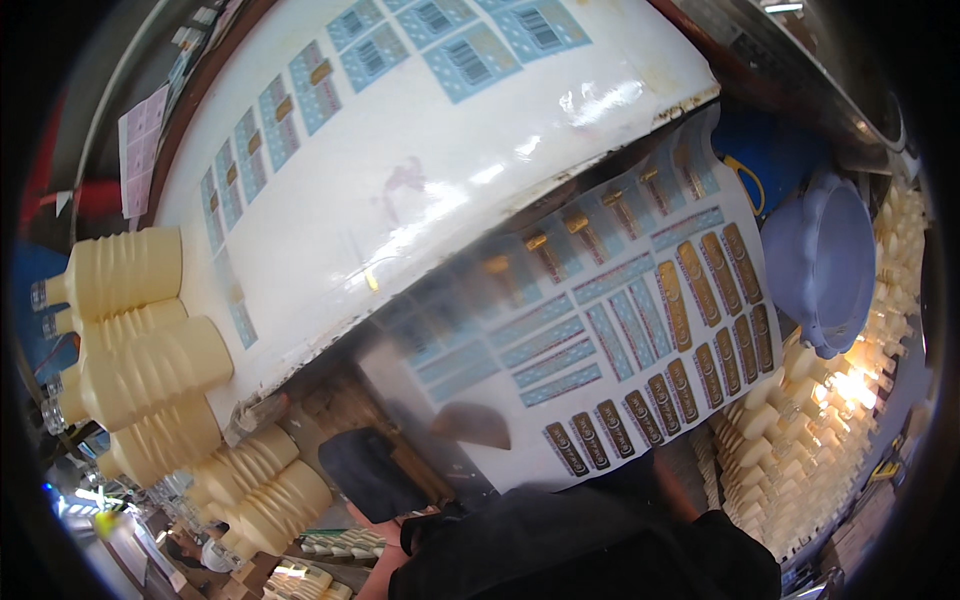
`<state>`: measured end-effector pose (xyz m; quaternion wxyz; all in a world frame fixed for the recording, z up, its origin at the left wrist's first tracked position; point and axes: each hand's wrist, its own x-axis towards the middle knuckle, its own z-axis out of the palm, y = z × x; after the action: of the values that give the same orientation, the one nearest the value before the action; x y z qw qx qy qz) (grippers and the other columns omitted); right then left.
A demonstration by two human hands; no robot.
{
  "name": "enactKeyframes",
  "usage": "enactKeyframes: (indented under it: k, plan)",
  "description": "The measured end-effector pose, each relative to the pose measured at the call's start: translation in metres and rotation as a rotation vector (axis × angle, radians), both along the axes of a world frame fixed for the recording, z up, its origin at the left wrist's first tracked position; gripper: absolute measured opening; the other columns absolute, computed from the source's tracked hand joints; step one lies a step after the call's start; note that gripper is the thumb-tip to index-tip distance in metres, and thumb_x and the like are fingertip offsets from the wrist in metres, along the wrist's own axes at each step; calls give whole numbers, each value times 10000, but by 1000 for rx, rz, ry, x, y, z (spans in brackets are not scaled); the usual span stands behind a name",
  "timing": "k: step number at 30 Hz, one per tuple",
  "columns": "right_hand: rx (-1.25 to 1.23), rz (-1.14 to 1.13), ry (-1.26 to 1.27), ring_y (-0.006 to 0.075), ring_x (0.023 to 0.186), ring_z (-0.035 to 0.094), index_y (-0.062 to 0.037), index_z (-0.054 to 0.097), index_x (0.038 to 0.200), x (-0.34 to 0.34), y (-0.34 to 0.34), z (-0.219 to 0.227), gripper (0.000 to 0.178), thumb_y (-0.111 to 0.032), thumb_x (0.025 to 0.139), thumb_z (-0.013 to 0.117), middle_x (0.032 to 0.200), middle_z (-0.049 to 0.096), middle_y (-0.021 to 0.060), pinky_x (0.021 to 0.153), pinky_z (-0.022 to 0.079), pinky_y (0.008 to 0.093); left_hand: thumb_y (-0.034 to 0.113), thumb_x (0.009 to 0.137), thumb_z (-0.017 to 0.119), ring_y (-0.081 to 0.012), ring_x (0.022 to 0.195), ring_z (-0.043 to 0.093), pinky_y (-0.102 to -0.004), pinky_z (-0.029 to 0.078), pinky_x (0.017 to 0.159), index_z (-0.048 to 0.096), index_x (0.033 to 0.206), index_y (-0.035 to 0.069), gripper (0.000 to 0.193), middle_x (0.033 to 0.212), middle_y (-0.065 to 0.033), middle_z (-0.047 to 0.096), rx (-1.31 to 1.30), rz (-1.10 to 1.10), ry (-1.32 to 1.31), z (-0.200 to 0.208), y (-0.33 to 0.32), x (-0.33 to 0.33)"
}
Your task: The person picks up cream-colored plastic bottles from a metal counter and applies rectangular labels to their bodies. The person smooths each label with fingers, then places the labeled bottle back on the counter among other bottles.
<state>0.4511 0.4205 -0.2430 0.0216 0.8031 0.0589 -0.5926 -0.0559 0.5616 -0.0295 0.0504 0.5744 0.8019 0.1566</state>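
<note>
Glossy white tabletop (pixel 400 210) with a worn near edge fills the far part of the scene, bearing pale-blue rectangular labels with barcodes (pixel 470 62) at its far side and a row of narrow pale-blue labels with brown blocks (pixel 281 122) toward the left. Just on the near side of that edge is a large whitish sheet of printed labels (pixel 640 405), with pale-blue strips in its middle and gold and dark-brown oblong labels toward the right; its left part is blurred. Black clothing (pixel 590 545) covers the near edge of the view, and a little bare skin of the right forearm (pixel 678 488) shows right beside the sheet. Both the left hand and the right hand are hidden, so I cannot tell whether either is clamped on it. Ribbed cream plastic bottles (pixel 150 365) lie stacked on the left. Far right stands a lavender plastic basin (pixel 822 262), with many smaller cream bottles (pixel 790 470) nearer.
</note>
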Motion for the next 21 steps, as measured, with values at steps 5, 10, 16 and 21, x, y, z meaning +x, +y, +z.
enactKeyframes:
  k: [5,10,16,21]
  plan:
    - [59,131,-3,391,1008,665,-12,646,1230,-2,50,-13,352,-249,976,587,1144,667,239,891,523,471,442,923,631,-413,1083,547,-494,440,894,605,1251,20,535,1182,-202,598,39,-81,25,3,9,11]
    - [140,267,-15,378,1014,669,-15,647,1239,-5,96,-28,357,-252,978,589,1157,667,234,885,527,469,424,948,592,-421,1066,547,-504,439,884,625,1208,29,475,1163,-201,601,-15,73,-50,14,18,25]
    - [228,345,3,363,1022,675,-19,648,1250,-15,115,-49,364,-257,980,592,1173,668,228,877,532,467,249,919,556,-459,1032,560,-516,447,896,618,1182,-4,369,1113,-228,614,107,-99,133,4,21,18]
    - [269,372,63,350,1028,679,-23,648,1260,-4,105,-62,370,-260,981,595,1186,668,223,871,537,465,86,851,555,-473,1049,546,-526,442,912,598,1186,-21,355,1126,-247,596,173,-143,143,4,23,19]
